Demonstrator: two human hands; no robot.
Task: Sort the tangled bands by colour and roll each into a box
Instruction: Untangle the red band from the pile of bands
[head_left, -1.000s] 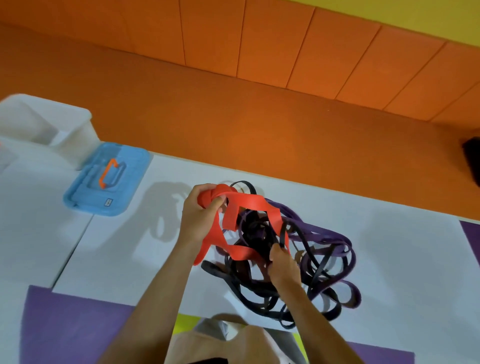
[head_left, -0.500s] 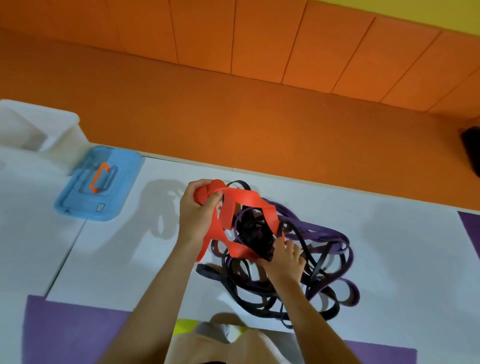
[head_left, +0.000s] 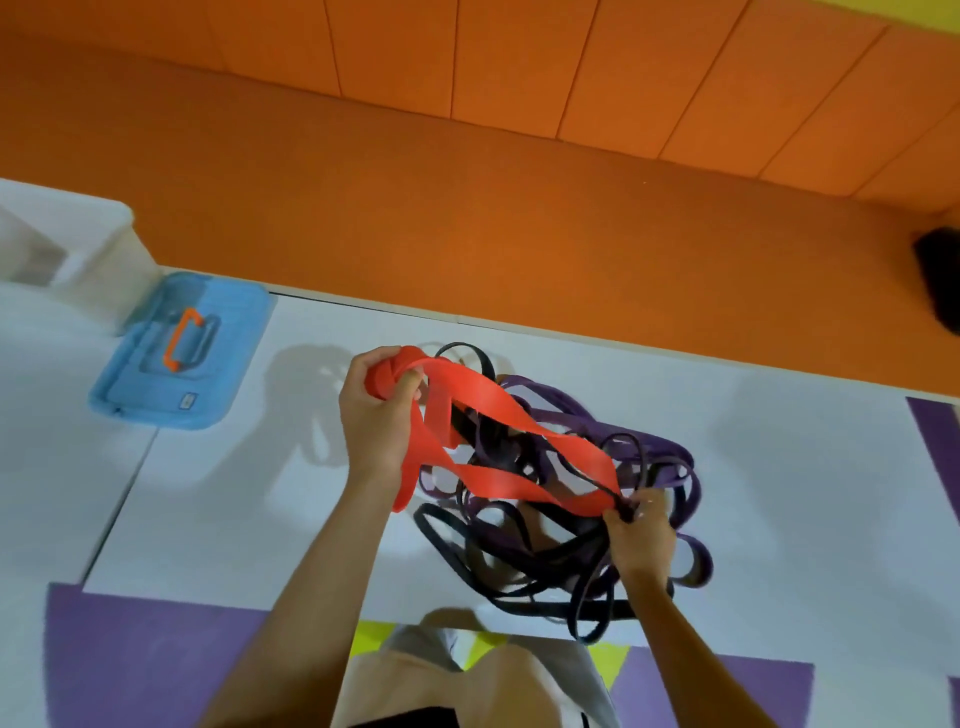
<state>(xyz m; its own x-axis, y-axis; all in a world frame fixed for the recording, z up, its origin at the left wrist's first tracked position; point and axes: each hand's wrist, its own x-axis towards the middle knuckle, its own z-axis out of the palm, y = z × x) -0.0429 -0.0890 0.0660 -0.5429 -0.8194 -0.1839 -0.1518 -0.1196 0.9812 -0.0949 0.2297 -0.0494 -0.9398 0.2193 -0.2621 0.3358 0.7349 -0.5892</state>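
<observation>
A tangle of bands lies on the white floor mat (head_left: 779, 467): a wide red band (head_left: 498, 410), several purple bands (head_left: 660, 452) and several black bands (head_left: 467, 545). My left hand (head_left: 376, 415) grips a bunched end of the red band, lifted above the heap. My right hand (head_left: 641, 535) pinches the red band's far end together with a thin black band at the heap's right side. The red band stretches twisted between both hands. A clear box (head_left: 67, 249) stands at the far left.
A blue lid with an orange handle (head_left: 182, 353) lies flat left of the heap, beside the clear box. An orange padded wall (head_left: 519, 208) borders the mat behind. Purple mat panels (head_left: 150, 654) and my knees are near the bottom edge. A dark object (head_left: 940, 280) sits at the right.
My right hand has moved right and out of the heap's middle, drawing the red band's end with it. The red band is now pulled longer between both hands.
</observation>
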